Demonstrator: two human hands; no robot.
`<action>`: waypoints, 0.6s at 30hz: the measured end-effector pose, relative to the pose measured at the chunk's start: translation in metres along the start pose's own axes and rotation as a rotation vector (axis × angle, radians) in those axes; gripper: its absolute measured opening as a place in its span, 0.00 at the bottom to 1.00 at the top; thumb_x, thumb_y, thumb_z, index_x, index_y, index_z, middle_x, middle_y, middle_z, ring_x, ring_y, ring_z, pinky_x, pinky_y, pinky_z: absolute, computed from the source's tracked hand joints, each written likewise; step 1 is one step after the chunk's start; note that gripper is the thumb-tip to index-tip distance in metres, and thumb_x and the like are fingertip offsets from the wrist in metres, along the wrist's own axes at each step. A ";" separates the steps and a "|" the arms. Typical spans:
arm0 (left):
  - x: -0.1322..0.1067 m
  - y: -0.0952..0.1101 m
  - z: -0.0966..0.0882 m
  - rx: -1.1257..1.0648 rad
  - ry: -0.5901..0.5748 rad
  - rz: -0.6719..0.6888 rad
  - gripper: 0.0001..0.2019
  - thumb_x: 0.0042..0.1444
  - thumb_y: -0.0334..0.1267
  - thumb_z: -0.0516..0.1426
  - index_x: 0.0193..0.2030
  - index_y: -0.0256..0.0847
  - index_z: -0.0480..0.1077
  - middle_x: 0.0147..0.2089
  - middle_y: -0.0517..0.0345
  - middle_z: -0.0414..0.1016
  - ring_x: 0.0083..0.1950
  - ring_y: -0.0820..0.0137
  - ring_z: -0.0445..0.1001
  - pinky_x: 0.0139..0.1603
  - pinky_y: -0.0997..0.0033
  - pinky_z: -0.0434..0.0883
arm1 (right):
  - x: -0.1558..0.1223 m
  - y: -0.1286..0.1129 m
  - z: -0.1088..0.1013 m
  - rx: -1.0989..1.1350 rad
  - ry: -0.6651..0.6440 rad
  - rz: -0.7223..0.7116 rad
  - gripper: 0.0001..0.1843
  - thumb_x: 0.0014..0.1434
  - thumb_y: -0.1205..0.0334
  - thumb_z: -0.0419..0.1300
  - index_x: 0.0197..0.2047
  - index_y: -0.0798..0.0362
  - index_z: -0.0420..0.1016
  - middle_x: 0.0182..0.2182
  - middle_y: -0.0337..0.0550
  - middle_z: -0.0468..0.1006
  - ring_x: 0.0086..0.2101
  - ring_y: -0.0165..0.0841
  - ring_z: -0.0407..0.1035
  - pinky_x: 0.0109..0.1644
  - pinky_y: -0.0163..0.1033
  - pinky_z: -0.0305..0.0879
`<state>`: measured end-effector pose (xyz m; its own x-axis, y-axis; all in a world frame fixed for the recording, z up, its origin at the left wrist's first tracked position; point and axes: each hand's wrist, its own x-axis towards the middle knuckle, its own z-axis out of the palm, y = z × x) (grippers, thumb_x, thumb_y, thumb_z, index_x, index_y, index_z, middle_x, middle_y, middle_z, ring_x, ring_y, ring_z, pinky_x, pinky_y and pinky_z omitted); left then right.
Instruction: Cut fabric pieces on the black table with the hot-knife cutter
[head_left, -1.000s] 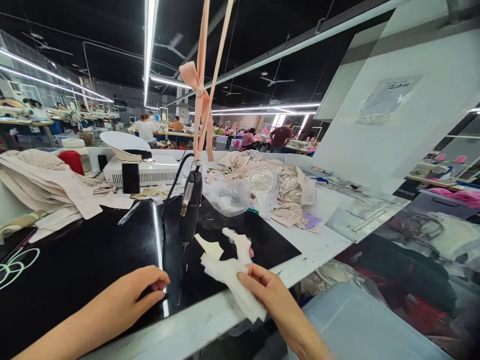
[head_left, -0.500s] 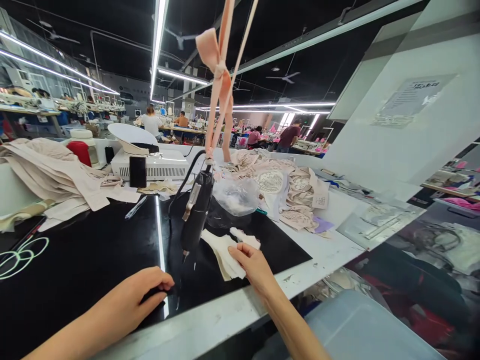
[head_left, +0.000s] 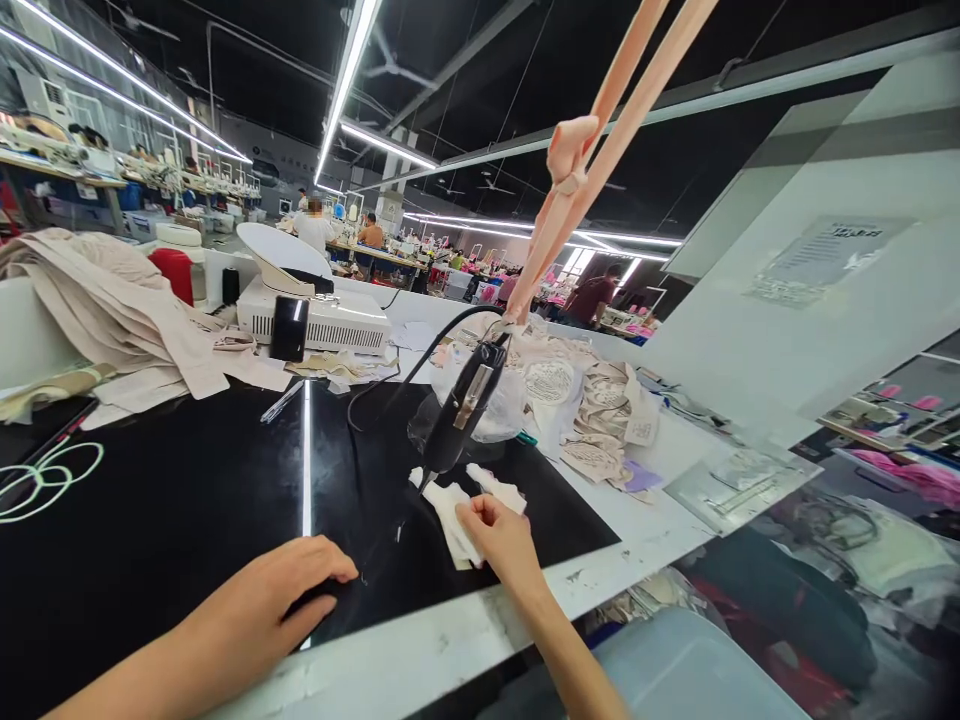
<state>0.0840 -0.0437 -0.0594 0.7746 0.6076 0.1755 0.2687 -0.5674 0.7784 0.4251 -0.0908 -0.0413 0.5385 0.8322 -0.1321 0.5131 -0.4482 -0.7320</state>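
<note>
My right hand (head_left: 501, 532) pinches the near edge of a small white fabric piece (head_left: 448, 515) between thumb and fingers. The piece lies on a glossy black tabletop (head_left: 225, 480). A second white scrap (head_left: 499, 488) rests just beyond those fingertips. Above the fabric hangs a black corded hand tool (head_left: 465, 405), tilted, with its narrow tip at the piece's left end. My left hand (head_left: 300, 595) rests low over the black surface, fingers bent and thumb apart, nothing visible in it. Small thread bits (head_left: 363, 578) lie by its fingertips.
Peach ribbon (head_left: 555, 225) suspends the tool. Beige fabric heaps (head_left: 600, 400) lie at the right rear, more beige pieces (head_left: 120, 310) at left. Behind stand a white device (head_left: 322, 325) and a phone (head_left: 289, 328). Tweezers (head_left: 282, 402) lie midway; a pale bin (head_left: 682, 665) is below the edge.
The hanging tool has swung to the right and tilted, its tip now at the white fabric. My left hand has shifted slightly right; my right hand keeps its pinch. The view has tilted.
</note>
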 end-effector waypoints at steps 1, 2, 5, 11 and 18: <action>0.000 -0.001 0.001 0.000 0.002 0.002 0.14 0.73 0.38 0.56 0.57 0.54 0.80 0.57 0.58 0.85 0.57 0.61 0.84 0.64 0.63 0.79 | -0.002 -0.003 0.000 -0.020 -0.002 0.011 0.15 0.78 0.52 0.68 0.43 0.55 0.79 0.33 0.35 0.79 0.27 0.27 0.73 0.31 0.33 0.75; 0.000 -0.001 0.001 -0.001 0.003 0.003 0.14 0.73 0.37 0.56 0.57 0.54 0.80 0.57 0.58 0.85 0.57 0.61 0.84 0.64 0.63 0.79 | -0.004 -0.007 0.001 -0.038 -0.002 0.019 0.14 0.78 0.52 0.67 0.43 0.55 0.79 0.33 0.35 0.78 0.27 0.27 0.72 0.31 0.32 0.74; 0.000 -0.001 0.002 -0.003 -0.005 -0.001 0.14 0.73 0.37 0.56 0.58 0.54 0.80 0.57 0.58 0.84 0.58 0.61 0.83 0.64 0.64 0.79 | -0.009 -0.015 0.001 -0.079 0.003 0.030 0.14 0.78 0.53 0.67 0.43 0.55 0.78 0.32 0.34 0.78 0.27 0.26 0.71 0.30 0.31 0.73; 0.000 0.000 0.002 0.003 -0.017 -0.007 0.16 0.72 0.35 0.55 0.59 0.54 0.80 0.59 0.57 0.84 0.59 0.61 0.83 0.65 0.63 0.78 | -0.015 -0.022 -0.010 -0.140 0.044 0.008 0.13 0.77 0.53 0.67 0.48 0.54 0.77 0.31 0.33 0.76 0.25 0.26 0.68 0.27 0.31 0.68; -0.001 -0.002 0.002 0.016 0.007 0.029 0.15 0.72 0.34 0.56 0.58 0.53 0.80 0.57 0.57 0.85 0.58 0.62 0.84 0.63 0.65 0.80 | -0.008 -0.021 -0.021 -0.246 0.015 -0.008 0.19 0.78 0.45 0.64 0.54 0.53 0.79 0.38 0.39 0.81 0.31 0.31 0.75 0.37 0.38 0.76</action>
<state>0.0833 -0.0440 -0.0623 0.7779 0.5949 0.2023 0.2553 -0.5934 0.7633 0.4239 -0.0942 -0.0106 0.5425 0.8321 -0.1153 0.6640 -0.5088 -0.5479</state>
